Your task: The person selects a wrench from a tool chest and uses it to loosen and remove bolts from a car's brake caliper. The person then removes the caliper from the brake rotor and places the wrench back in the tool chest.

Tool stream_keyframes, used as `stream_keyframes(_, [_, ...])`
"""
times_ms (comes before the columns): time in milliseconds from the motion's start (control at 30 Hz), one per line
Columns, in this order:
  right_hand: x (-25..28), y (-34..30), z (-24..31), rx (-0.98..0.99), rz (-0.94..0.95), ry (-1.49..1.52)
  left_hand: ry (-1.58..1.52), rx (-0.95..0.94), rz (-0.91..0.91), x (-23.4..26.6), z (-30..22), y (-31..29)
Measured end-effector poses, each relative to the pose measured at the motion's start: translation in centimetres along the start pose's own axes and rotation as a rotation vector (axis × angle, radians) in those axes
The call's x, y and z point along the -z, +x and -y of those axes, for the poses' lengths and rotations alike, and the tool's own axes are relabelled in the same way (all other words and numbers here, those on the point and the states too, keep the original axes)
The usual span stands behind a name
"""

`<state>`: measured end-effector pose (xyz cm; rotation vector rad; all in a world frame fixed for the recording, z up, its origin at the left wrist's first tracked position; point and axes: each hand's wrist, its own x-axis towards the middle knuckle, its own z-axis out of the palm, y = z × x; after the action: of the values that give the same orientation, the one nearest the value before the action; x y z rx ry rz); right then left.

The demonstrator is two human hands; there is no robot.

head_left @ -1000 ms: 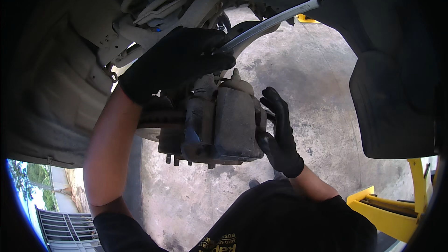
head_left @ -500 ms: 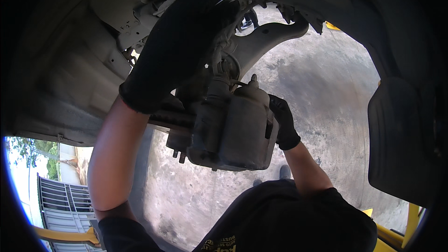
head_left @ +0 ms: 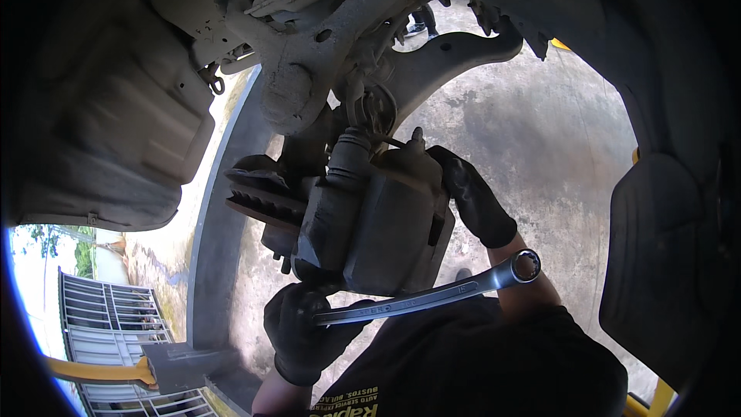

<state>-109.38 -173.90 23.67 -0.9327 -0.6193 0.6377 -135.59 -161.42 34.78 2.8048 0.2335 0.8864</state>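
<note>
A brake caliper (head_left: 394, 232), dark and dusty, hangs in the middle of the wheel well. Below its lower left corner, my left hand (head_left: 299, 332) in a black glove is closed around one end of a chrome ring spanner (head_left: 432, 301). The spanner slants up to the right, its free ring end lying across my right forearm in this view. My black-gloved right hand (head_left: 478, 197) grips the caliper's right side; its fingertips are partly hidden behind the housing. At the caliper's left, the ridged edge of a brake disc (head_left: 266, 205) shows.
Suspension arms (head_left: 309, 54) crowd the space above, with a curved arm (head_left: 455, 62) reaching right. Body panels hem in the left, and a dark liner flap (head_left: 656, 247) hangs at right. Yellow lift parts (head_left: 100, 371) stand low left. Another person's feet (head_left: 422, 27) show far off.
My left hand has come down from above the caliper to below it, bringing the spanner along. My right hand stays at the caliper's right side. The view has shifted slightly.
</note>
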Motion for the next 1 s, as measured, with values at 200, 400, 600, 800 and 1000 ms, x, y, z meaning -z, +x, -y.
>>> stream_keyframes(200, [-1.3, -0.5, 2.9, 0.263, 0.129, -0.489, 0.173, -0.027, -0.109, -0.7, 0.2, -1.2])
stream_keyframes(400, [-2.2, 0.6, 5.0, 0.211, 0.149, -0.444, 0.198, 0.003, -0.099, -0.3, -0.8, -0.8])
stream_keyframes(600, [-0.5, 1.2, 2.5, 0.475, 0.165, -0.774, 0.144, 0.091, -0.132, -0.3, -1.6, -0.4])
stream_keyframes(800, [1.1, 0.4, -1.5, 0.087, 0.058, -0.073, 0.165, 0.062, -0.138, -0.3, -1.1, -0.2])
stream_keyframes(1000, [0.4, -0.1, -3.3, 0.068, -0.040, -0.102, 0.098, -0.050, -0.283, -1.9, -0.5, 0.0])
